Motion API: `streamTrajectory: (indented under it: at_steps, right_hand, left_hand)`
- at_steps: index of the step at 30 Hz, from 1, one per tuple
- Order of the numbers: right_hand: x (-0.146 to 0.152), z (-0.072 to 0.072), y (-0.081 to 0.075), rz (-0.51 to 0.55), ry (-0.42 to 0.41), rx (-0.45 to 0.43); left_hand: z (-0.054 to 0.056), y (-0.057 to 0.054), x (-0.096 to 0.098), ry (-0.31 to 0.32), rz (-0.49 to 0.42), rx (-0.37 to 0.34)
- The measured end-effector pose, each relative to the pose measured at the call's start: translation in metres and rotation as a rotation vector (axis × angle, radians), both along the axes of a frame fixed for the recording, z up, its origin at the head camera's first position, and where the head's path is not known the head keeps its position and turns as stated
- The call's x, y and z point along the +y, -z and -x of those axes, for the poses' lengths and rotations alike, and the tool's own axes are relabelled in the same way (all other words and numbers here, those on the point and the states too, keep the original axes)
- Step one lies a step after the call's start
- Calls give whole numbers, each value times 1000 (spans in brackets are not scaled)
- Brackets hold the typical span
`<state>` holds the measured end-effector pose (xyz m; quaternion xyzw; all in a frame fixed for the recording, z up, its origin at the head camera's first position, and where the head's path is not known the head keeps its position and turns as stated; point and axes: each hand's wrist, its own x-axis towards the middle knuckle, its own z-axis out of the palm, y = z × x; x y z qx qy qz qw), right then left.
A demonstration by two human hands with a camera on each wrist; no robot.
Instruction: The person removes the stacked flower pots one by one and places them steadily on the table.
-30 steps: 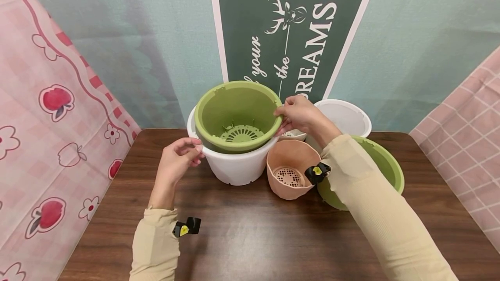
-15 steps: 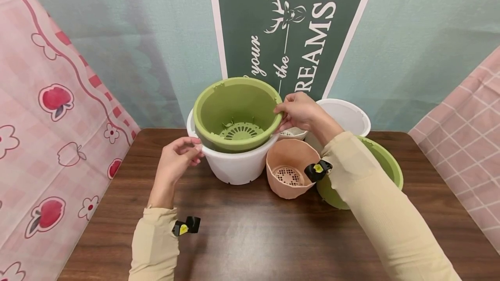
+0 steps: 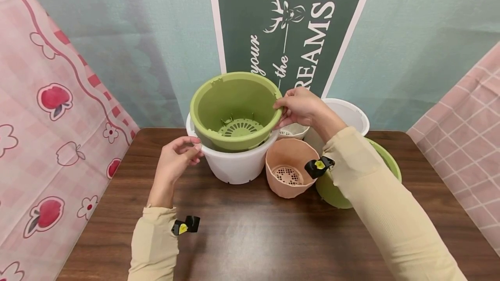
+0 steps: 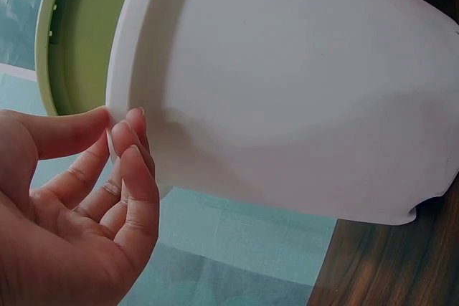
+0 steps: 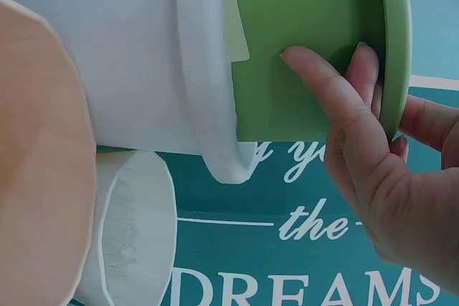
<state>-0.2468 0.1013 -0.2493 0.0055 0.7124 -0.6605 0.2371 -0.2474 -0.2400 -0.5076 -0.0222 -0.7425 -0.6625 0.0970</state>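
A green plastic pot (image 3: 236, 99) with a slotted bottom stands partly inside a larger white pot (image 3: 234, 168), its rim raised above the white one. My right hand (image 3: 298, 106) pinches the green pot's rim at the right, thumb on one side and fingers on the other, as the right wrist view shows. My left hand (image 3: 177, 159) pinches the white pot's rim (image 4: 122, 69) at the left between thumb and fingertips. Seen from the right wrist, a pale label (image 5: 235, 26) shows on the green wall just above the white rim (image 5: 204, 69).
Right of the white pot stands a peach pot (image 3: 291, 168) with a perforated bottom. A small white pot (image 3: 294, 130) sits behind it. Further right are another green pot (image 3: 332, 192) and a white pot (image 3: 345, 114), partly behind my right arm. A printed curtain (image 3: 175, 47) hangs behind the brown table (image 3: 250, 237).
My right hand has raised the green pot slightly, so more of its wall shows above the white pot. The left hand has stayed on the white rim.
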Motion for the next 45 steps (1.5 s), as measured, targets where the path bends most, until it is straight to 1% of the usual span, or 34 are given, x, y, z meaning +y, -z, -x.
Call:
streamTrajectory:
  at_steps: [1, 2, 3, 5, 7, 8, 9, 10, 11, 12, 14, 15, 18, 19, 20, 21, 23, 24, 25, 26, 27, 29, 32, 33, 35, 36, 37, 39, 40, 41, 42, 43, 44, 45]
  right_hand:
    - [0, 0, -1, 2, -1, -3]
    - [0, 0, -1, 3, -2, -4]
    - [0, 0, -2, 5, -4, -5]
    - [1, 0, -3, 16, -7, -9]
    - [2, 0, -6, 29, -9, -12]
    - [2, 0, -7, 36, -9, -13]
    - [2, 0, -8, 46, -10, -16]
    - [3, -1, -9, 52, -10, -17]
    - [3, -1, -10, 58, -9, -20]
    - [3, -1, -11, 64, -9, -22]
    - [4, -2, -12, 73, -11, -28]
    - [4, -2, -13, 76, -12, -32]
    - [5, -3, -16, 81, -11, -42]
    - [5, -3, -17, 82, -10, -43]
    - [5, -4, -17, 83, -10, -42]
    - [5, -4, -18, 85, -12, -42]
    - [5, -5, -21, 87, -10, -37]
    - [5, -5, -21, 86, -9, -35]
    - [5, -6, -22, 85, -11, -33]
    - [5, -6, -23, 87, -11, -34]
    - [5, -7, -24, 88, -11, -34]
    - [5, -7, -26, 93, -6, -35]
    - [6, -8, -28, 112, 1, -36]
    - [7, -8, -29, 123, 5, -36]
    - [8, -9, -31, 144, 11, -36]
    - [9, -9, -32, 154, 15, -37]
    - [10, -10, -33, 161, 18, -37]
    - [11, -11, -35, 178, 25, -39]
    - [11, -11, -36, 181, 27, -39]
    - [12, -12, -37, 186, 29, -40]
    - [13, -12, -38, 190, 28, -41]
    - [13, -12, -39, 196, 24, -42]
    - [13, -13, -40, 201, 20, -44]
    - [14, -13, -41, 205, 17, -46]
  left_hand:
    - [3, 6, -2, 13, -20, 7]
    - [-1, -2, 1, 6, -20, -8]
    - [-2, -2, 1, 32, -57, -12]
    - [-24, -42, 16, 40, -77, -49]
    - [-50, -88, 34, 33, -79, -90]
    - [-63, -112, 44, 15, -51, -112]
    - [-73, -129, 51, 18, -51, -112]
    - [-86, -152, 60, -3, -21, -123]
    - [-90, -159, 64, -14, -6, -128]
    - [-90, -159, 64, -11, -14, -126]
    - [-83, -145, 58, 12, -55, -100]
    - [-76, -132, 52, 31, -84, -75]
    - [-54, -94, 35, 65, -129, -58]
    - [-50, -86, 31, 74, -137, -46]
    - [-48, -84, 30, 72, -129, -48]
    - [-48, -84, 30, 69, -117, -48]
    - [-57, -99, 38, 43, -79, -66]
    - [-63, -110, 42, 30, -56, -85]
    - [-67, -118, 46, 25, -39, -83]
    - [-70, -123, 48, 12, -29, -104]
    - [-69, -122, 47, 12, -32, -108]
    - [-63, -112, 43, 15, -45, -110]
    - [-47, -82, 31, 9, -58, -117]
    - [-44, -77, 28, 12, -61, -108]
    - [-50, -87, 33, 7, -39, -116]
    - [-55, -97, 37, -2, -22, -123]
    - [-63, -111, 43, -4, -21, -117]
    - [-77, -137, 54, -8, -14, -141]
    - [-83, -148, 58, -8, -3, -147]
    - [-84, -148, 58, 0, -15, -132]
    - [-83, -147, 58, 1, -24, -141]
    - [-75, -132, 51, 13, -42, -126]
    - [-74, -132, 51, 5, -34, -141]
    - [-63, -110, 43, 2, -27, -118]
